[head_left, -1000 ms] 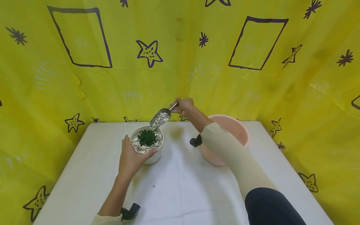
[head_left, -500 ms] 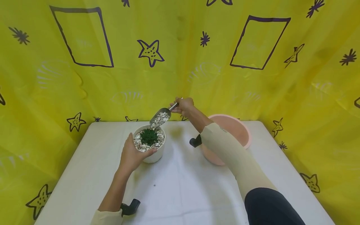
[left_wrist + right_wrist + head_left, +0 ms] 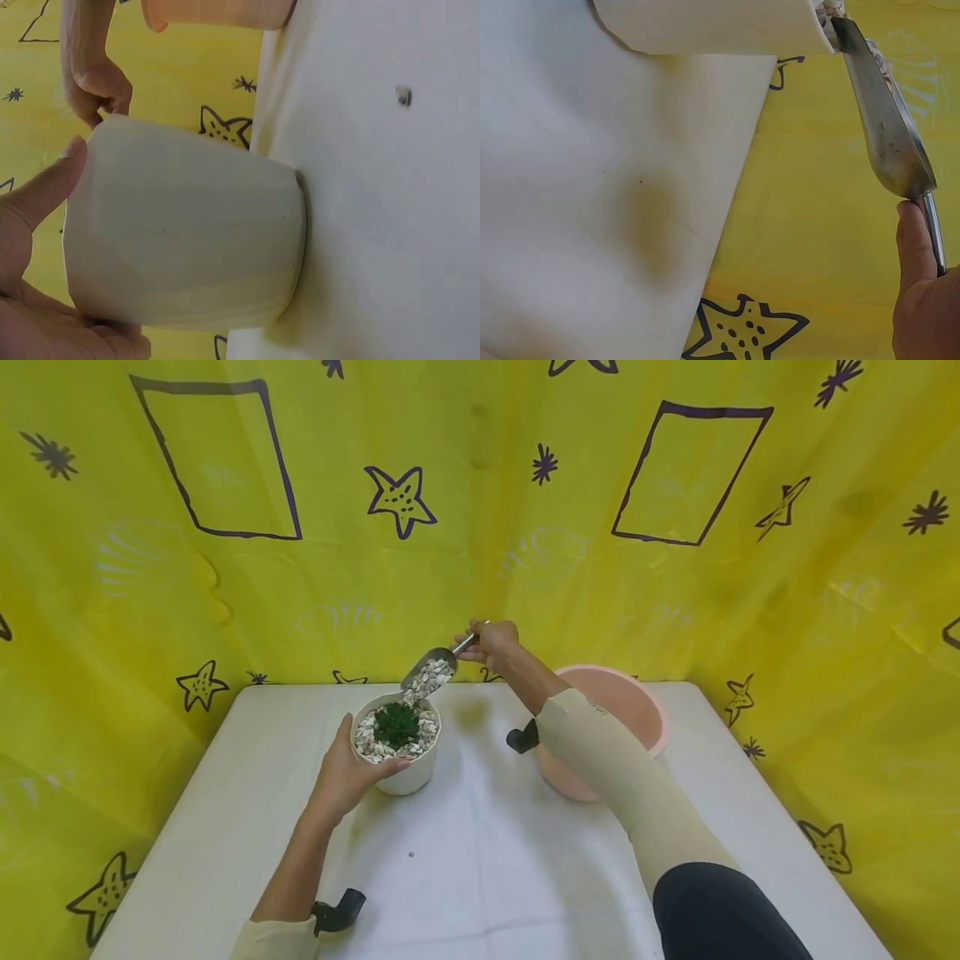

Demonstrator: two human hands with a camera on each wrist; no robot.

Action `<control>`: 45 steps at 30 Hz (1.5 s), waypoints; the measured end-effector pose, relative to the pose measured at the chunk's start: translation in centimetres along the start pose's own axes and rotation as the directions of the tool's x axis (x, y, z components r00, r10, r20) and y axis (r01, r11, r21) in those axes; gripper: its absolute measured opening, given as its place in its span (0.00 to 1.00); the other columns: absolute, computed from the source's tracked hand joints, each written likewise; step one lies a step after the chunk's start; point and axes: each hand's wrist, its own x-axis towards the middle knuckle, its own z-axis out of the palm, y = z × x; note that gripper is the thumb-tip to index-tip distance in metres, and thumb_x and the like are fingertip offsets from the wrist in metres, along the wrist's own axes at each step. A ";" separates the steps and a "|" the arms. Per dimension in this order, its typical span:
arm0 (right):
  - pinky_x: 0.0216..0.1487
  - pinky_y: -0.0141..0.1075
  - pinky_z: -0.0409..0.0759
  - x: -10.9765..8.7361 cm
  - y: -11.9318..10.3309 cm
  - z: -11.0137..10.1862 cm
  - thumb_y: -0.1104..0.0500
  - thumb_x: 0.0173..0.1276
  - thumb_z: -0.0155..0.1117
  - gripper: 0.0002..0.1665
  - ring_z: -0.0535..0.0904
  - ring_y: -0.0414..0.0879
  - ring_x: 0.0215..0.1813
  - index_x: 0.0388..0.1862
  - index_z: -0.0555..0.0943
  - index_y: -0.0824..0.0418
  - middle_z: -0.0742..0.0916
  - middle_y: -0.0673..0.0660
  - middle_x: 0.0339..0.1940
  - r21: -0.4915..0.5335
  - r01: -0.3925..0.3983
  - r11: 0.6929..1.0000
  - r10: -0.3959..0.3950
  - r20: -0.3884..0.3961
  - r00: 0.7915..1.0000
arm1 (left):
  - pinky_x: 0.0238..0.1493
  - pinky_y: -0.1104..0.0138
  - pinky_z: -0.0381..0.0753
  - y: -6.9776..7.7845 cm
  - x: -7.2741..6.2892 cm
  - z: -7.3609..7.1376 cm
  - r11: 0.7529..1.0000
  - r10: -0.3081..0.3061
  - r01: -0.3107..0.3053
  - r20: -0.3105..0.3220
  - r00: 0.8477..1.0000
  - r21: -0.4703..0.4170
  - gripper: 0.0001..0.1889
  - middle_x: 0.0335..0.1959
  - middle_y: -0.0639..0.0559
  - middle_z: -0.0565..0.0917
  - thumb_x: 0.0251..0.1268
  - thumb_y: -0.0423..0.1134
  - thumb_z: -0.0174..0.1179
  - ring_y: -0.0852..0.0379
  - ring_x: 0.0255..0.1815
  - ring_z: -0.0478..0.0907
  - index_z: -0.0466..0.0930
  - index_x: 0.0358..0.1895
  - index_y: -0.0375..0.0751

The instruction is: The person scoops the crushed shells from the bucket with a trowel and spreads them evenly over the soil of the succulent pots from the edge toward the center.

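Note:
A white plant pot stands upright on the table, holding a dark green succulent ringed by white pebbles. My left hand grips the pot near its rim, thumb on the near side and fingers around the left. In the left wrist view the thumb lies at the pot's rim. My right hand holds a metal scoop by its handle. Tilted down to the left, the scoop carries white pebbles, its lip at the pot's far right rim. Part of the right hand's grip is hidden.
A pink tub stands at the right of the white table, partly behind my right forearm. One small pebble lies on the table in front of the pot. A yellow patterned curtain hangs behind the table.
My left hand and forearm have shifted slightly to the left on the pot since half a second ago. The scoop stays almost in place over the rim, still loaded with pebbles.

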 end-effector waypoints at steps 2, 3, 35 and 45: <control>0.45 0.43 0.89 0.1 0.0 -0.1 0.60 0.86 0.54 0.22 0.86 0.64 0.58 0.67 0.74 0.75 0.86 0.73 0.58 -0.002 -0.002 1.000 0.002 -0.003 1.000 | 0.76 0.38 0.61 0.0 -0.2 0.6 0.999 0.013 -0.014 -0.027 1.000 -0.046 0.64 0.82 0.31 0.55 0.56 0.46 0.82 0.32 0.82 0.54 0.40 0.85 0.33; 0.45 0.43 0.89 0.1 -0.1 -0.1 0.60 0.86 0.54 0.22 0.86 0.64 0.57 0.67 0.74 0.75 0.86 0.72 0.57 -0.005 -0.002 1.000 0.002 -0.006 1.000 | 0.75 0.38 0.62 0.0 -0.3 0.9 0.998 0.024 -0.026 -0.049 0.998 -0.058 0.64 0.81 0.31 0.57 0.55 0.45 0.82 0.32 0.81 0.55 0.42 0.85 0.33; 0.43 0.42 0.89 -0.2 -0.3 0.1 0.61 0.86 0.52 0.22 0.85 0.66 0.58 0.68 0.74 0.76 0.86 0.74 0.56 -0.003 0.059 0.998 -0.059 0.026 0.998 | 0.75 0.38 0.63 -0.1 -0.2 2.0 0.996 0.057 -0.044 -0.184 0.981 0.072 0.66 0.79 0.29 0.58 0.51 0.49 0.84 0.31 0.78 0.59 0.44 0.83 0.29; 0.43 0.42 0.89 -0.3 -0.3 0.0 0.62 0.86 0.51 0.21 0.85 0.66 0.58 0.68 0.74 0.76 0.85 0.74 0.56 0.005 0.068 0.998 -0.068 0.027 0.997 | 0.77 0.38 0.59 -0.4 0.1 0.7 0.997 0.044 -0.035 -0.121 0.992 0.076 0.69 0.82 0.29 0.54 0.53 0.52 0.83 0.31 0.81 0.54 0.39 0.85 0.31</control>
